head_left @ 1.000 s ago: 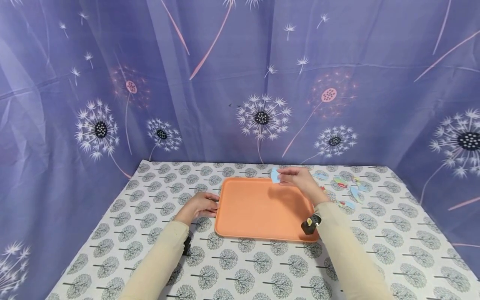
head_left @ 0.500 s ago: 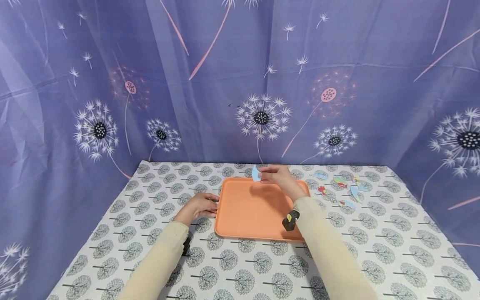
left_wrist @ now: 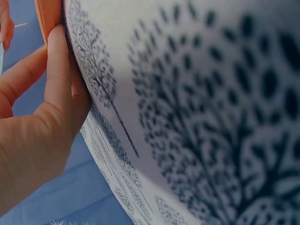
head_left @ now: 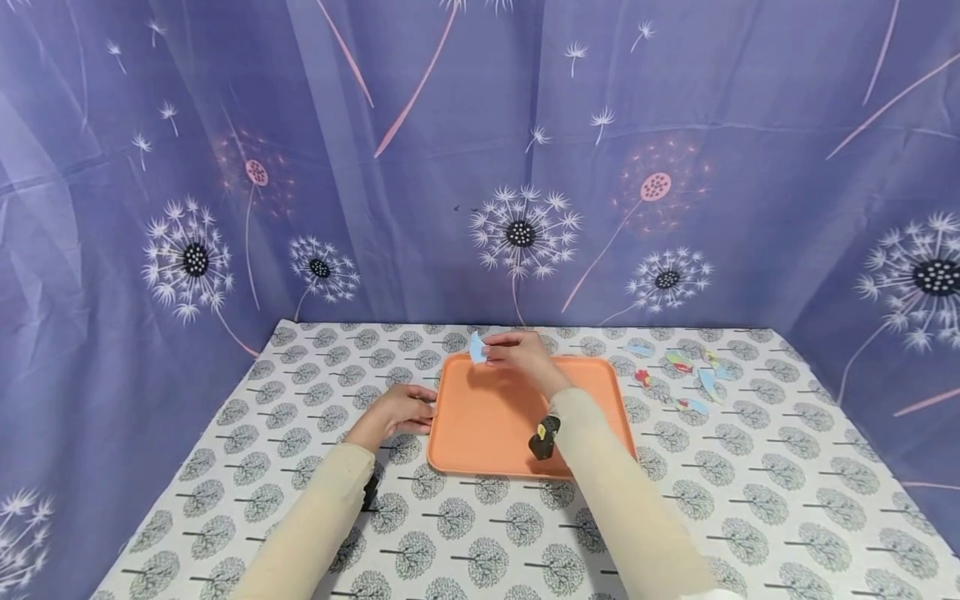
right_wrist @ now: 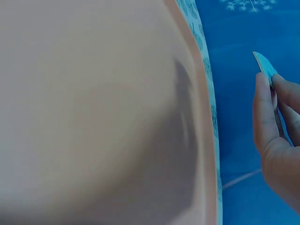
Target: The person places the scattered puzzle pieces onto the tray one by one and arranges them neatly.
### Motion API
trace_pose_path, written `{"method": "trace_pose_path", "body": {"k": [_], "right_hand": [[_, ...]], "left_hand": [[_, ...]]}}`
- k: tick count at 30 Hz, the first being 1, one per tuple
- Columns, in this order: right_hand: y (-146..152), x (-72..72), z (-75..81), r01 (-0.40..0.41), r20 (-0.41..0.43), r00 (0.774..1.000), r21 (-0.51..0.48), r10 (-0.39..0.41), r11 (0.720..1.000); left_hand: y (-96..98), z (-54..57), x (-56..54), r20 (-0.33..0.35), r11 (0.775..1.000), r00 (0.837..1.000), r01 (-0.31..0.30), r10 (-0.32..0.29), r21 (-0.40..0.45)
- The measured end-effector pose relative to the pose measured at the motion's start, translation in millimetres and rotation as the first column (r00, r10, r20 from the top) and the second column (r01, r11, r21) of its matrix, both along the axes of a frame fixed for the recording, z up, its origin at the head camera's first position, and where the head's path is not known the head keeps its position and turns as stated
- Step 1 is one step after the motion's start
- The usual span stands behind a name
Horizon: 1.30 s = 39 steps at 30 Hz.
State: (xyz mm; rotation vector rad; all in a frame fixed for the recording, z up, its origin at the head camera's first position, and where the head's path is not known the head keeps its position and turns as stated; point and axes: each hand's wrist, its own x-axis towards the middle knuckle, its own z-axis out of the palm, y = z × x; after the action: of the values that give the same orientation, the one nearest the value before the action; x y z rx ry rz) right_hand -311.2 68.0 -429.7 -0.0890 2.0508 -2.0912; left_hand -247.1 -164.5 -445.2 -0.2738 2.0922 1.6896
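Observation:
My right hand (head_left: 522,353) pinches a flat light blue piece (head_left: 477,348) between thumb and fingers, above the far left part of the orange tray (head_left: 517,421). In the right wrist view, this thin piece (right_wrist: 266,66) has a curved side and a pale edge, and the fingertips cover its lower end. At the tray's left rim, my left hand (head_left: 401,408) holds the edge. The left wrist view has its thumb and fingers meeting at the orange rim (left_wrist: 48,21). No piece lies on the visible part of the tray; the right forearm hides some of it.
Right of the tray lie several small flat pieces: a red one (head_left: 642,378), a green and red one (head_left: 679,362) and a curved blue one (head_left: 709,384) among them. A tree-patterned cloth (head_left: 300,433) covers the table. Purple dandelion curtains (head_left: 420,208) hang behind.
My right hand has moved left over the tray with the light blue piece, from its far right part to its far left. The left hand stays at the rim.

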Motion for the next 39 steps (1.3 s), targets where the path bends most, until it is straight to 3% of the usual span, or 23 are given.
{"method": "trace_pose_path", "body": {"k": [18, 26, 39], "right_hand": [[-31, -1.0, -17.9, -0.024, 0.144, 0.989, -0.022, 0.026, 0.999], [-35, -1.1, -26.8, -0.01, 0.168, 0.986, -0.058, 0.019, 0.998], [-38, -1.3, -28.4, -0.008, 0.165, 0.986, -0.022, 0.011, 1.0]], "left_hand": [[0.6, 0.6, 0.9, 0.003, 1.0, 1.0, 0.006, -0.006, -0.003], [1.8, 0.4, 1.5, 0.013, 1.0, 1.0, -0.01, 0.01, -0.007], [1.6, -0.3, -0.9, 0.012, 0.999, 1.0, -0.002, 0.002, -0.04]]}}
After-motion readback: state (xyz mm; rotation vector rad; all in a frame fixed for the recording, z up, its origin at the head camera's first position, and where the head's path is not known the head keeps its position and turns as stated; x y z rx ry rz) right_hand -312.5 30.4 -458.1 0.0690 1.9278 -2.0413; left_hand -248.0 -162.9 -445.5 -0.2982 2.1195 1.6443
